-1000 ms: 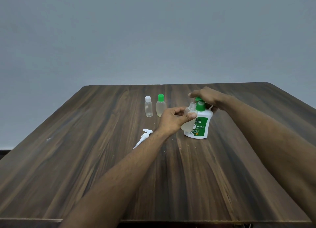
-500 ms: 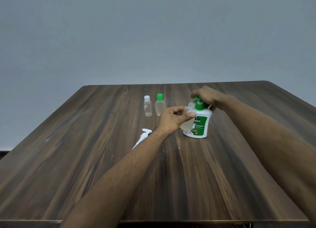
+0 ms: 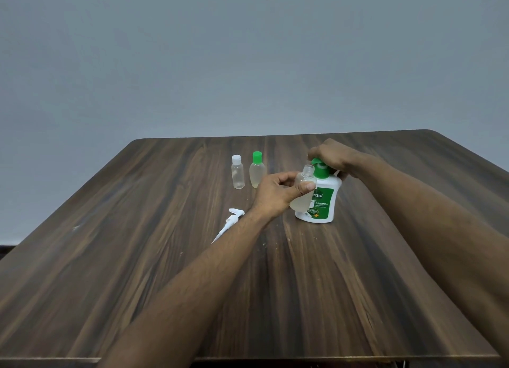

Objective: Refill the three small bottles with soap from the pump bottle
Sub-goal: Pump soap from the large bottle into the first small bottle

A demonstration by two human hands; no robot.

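Two capped small bottles (image 3: 247,172) standing, open bottle (image 3: 303,194) part-filled, pump bottle (image 3: 321,201)

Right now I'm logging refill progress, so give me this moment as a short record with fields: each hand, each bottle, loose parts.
left hand: grips the uncapped small bottle beside the pump bottle's spout
right hand: on the green pump head of the pump bottle
held bottle: open neck, pale liquid in its lower part
white-capped bottle: upright, capped, looks nearly empty
green-capped bottle: upright, capped, pale liquid inside
loose white pump: lying on the table
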